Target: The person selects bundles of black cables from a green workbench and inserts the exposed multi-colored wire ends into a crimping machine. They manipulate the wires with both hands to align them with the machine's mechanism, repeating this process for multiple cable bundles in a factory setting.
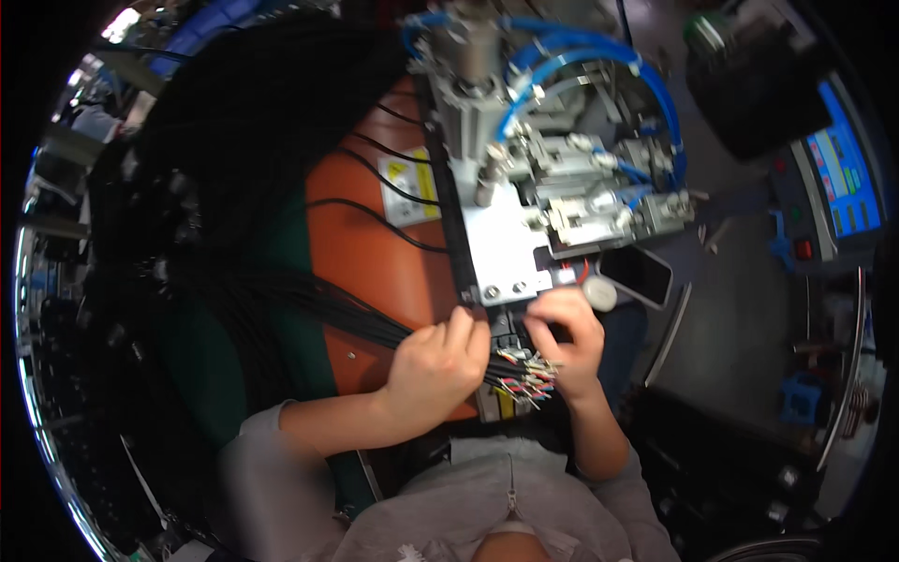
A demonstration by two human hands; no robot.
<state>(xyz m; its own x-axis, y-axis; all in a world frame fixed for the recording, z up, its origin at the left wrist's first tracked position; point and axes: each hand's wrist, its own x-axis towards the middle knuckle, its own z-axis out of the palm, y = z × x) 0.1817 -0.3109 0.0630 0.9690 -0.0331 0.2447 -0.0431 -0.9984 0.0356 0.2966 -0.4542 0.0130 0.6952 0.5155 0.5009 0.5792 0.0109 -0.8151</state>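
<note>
Near the front edge of the machine's metal plate, my left hand is closed, its fingertips pinched together. What they hold, if anything, is too small and dark to name. A bundle of black cables runs in from the left and passes beneath that hand. Its stripped ends, with thin coloured wires, stick out between my hands. My right hand curls beside the plate's corner, thumb and forefinger bent toward each other in a ring. Anything between those fingertips cannot be made out. Small dark parts lie between both hands.
Metal cylinders and blue air hoses rise on the machine ahead. Several single black cables cross the orange surface to its edge. A large black cable heap fills the left. A phone and a lit control screen are at right.
</note>
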